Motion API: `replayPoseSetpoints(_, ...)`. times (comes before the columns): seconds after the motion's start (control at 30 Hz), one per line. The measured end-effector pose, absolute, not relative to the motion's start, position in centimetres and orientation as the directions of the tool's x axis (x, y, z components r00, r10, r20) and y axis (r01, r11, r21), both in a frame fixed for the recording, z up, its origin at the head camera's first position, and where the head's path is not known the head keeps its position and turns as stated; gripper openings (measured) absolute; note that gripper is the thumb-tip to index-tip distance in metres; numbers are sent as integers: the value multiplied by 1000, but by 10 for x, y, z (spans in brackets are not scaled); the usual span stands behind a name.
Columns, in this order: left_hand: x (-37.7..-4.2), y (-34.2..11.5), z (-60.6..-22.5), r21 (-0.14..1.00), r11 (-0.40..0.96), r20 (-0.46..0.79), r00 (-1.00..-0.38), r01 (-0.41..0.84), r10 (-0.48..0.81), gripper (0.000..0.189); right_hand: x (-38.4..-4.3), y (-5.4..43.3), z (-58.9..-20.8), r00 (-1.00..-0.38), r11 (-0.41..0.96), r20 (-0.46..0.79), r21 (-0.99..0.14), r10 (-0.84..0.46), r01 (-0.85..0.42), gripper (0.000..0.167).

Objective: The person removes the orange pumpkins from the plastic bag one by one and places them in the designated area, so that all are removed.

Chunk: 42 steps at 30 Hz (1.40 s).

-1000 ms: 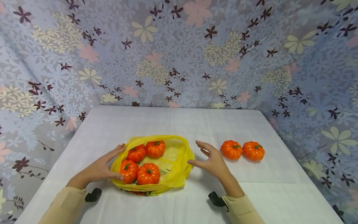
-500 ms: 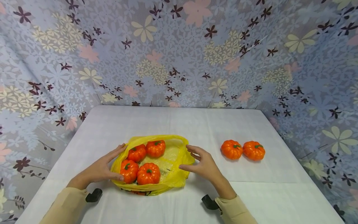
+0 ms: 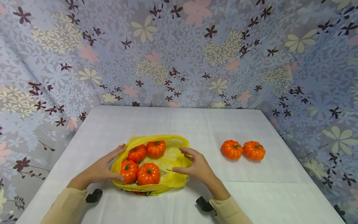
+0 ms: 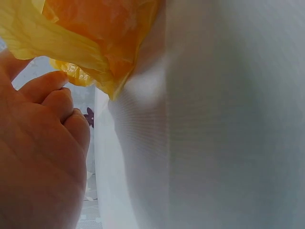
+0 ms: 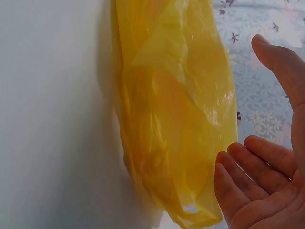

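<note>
The fresh change is on the right: the right hand (image 3: 199, 165) has come leftward from the bare cloth to the right side of the yellow plastic bag (image 3: 175, 181), and the bag's right edge now sits a little further left, as if pressed inward. Its thumb and fingers stand wide apart, with nothing gripped between them; the right wrist view shows fingertips at the edge of the plastic, though whether they press firmly I cannot tell.

The left hand (image 3: 98, 169) keeps its place at the bag's left side, spread wide, its thumb over the near-left rim and its fingers by the far-left rim. Whether it takes any weight is not clear.

The bag lies mouth-up on the white tablecloth (image 3: 156, 119), left of the middle. Inside, gathered toward the left, the far-left pumpkin (image 3: 137, 154), far-right pumpkin (image 3: 155, 150), near-left pumpkin (image 3: 129, 171) and near-right pumpkin (image 3: 148, 175) have not visibly shifted; the right part of the bag holds no pumpkin. To the right, outside the bag, the left loose pumpkin (image 3: 231, 150) and right loose pumpkin (image 3: 254, 151) sit side by side, also unmoved.

For the work, I judge, this means the bag is now flanked by both hands, while the loose pair stands apart from them.
</note>
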<state>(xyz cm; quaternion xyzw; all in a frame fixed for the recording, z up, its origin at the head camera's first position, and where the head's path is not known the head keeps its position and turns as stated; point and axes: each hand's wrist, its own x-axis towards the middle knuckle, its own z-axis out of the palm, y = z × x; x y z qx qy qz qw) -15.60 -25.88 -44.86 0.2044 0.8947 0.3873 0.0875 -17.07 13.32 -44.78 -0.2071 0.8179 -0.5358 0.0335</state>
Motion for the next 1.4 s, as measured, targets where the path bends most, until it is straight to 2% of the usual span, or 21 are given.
replayPoseSetpoints(0.53,-156,-259,-449,728,617,1,-901,298,433,108,-164,108,-448,-876,276,197,-899,-440,-340,77)
replayPoseSetpoints(0.87,-158,-260,-450,720,620,9,-898,312,441,108,-161,95,-449,-868,278,176,-902,-464,-331,79)
replayPoseSetpoints(1.17,-157,-260,-449,726,616,3,-898,304,439,108,-156,83,-450,-857,296,172,-890,-486,-346,84)
replayPoseSetpoints(1.4,-157,-261,-450,723,619,7,-898,308,439,108,-153,74,-452,-861,384,134,-854,-490,-352,88)
